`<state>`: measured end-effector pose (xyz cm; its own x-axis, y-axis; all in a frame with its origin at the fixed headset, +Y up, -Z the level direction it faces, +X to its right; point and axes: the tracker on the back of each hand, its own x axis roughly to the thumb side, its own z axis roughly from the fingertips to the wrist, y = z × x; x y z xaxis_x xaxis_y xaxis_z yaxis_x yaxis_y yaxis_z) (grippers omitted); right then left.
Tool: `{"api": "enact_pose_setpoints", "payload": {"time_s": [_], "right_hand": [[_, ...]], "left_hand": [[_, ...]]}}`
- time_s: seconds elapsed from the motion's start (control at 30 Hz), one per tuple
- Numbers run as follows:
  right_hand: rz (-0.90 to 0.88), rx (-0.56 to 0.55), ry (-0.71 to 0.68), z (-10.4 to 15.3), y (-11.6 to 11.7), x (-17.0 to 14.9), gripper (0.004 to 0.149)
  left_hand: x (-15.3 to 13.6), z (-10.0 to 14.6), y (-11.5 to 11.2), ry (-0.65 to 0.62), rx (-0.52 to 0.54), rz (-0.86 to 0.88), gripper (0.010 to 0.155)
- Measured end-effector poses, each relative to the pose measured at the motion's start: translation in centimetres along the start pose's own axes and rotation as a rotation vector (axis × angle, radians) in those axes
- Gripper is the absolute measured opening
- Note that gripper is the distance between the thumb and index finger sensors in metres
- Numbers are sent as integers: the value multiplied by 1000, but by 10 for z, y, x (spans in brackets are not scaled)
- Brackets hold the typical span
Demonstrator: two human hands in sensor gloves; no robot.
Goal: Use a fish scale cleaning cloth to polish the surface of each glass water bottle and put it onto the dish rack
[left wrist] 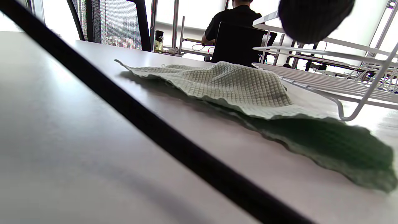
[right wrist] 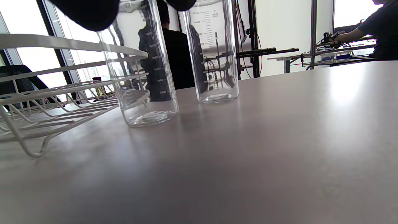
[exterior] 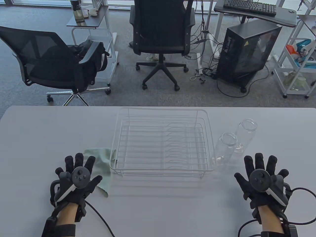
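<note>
Both hands lie spread: left hand [exterior: 75, 176] should pinch the cloth [exterior: 100, 158], right hand [exterior: 261, 179] wrap the near bottle [exterior: 224, 149] low

bottles [right wrist: 214, 53] — graduation marks, figures too small

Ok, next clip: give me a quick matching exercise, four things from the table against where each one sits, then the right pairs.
Things:
1. cloth
2. dish rack
3. two glass bottles
4. right hand

Places:
A. middle of the table
B. upright, just right of the rack
C. near edge, right side, fingers spread
D. left of the rack, partly under the left hand

Pairs: 1-D, 2-A, 3-B, 4-C
</note>
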<state>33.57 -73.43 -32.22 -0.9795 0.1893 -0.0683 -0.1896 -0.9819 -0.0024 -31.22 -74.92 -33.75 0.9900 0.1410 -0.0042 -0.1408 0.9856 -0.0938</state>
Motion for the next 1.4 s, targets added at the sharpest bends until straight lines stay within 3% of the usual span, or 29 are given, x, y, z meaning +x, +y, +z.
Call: {"api": "enact_pose_setpoints", "payload": {"time_s": [0.17, 0.43, 0.57, 0.73, 0.83, 0.97, 1.17, 1.3, 1.4], "right_hand": [[-38, 3, 9, 1, -4, -1, 81], [-74, 17, 33, 3, -5, -7, 81], [-66, 22, 47, 4, -7, -8, 80], [-68, 28, 58, 5, -8, -8, 79], [-63, 31, 62, 5, -9, -7, 79], [-56, 36, 63, 5, -8, -7, 79], [-56, 43, 58, 4, -7, -5, 78], [-64, 45, 53, 4, -7, -4, 78], [-76, 44, 49, 4, -6, -3, 78]], "left_hand": [[1, -11, -1, 19, -81, 15, 83], [18, -48, 11, 3, -191, -50, 81], [27, -66, 5, -7, -249, -51, 84], [35, -86, -6, 7, -385, -185, 93], [33, -93, -6, 31, -444, -124, 94], [26, -98, -10, 77, -549, -19, 83], [25, -91, -9, 63, -432, -2, 68], [27, -80, -9, 63, -228, -24, 43], [27, -73, -9, 41, -146, -22, 39]]}}
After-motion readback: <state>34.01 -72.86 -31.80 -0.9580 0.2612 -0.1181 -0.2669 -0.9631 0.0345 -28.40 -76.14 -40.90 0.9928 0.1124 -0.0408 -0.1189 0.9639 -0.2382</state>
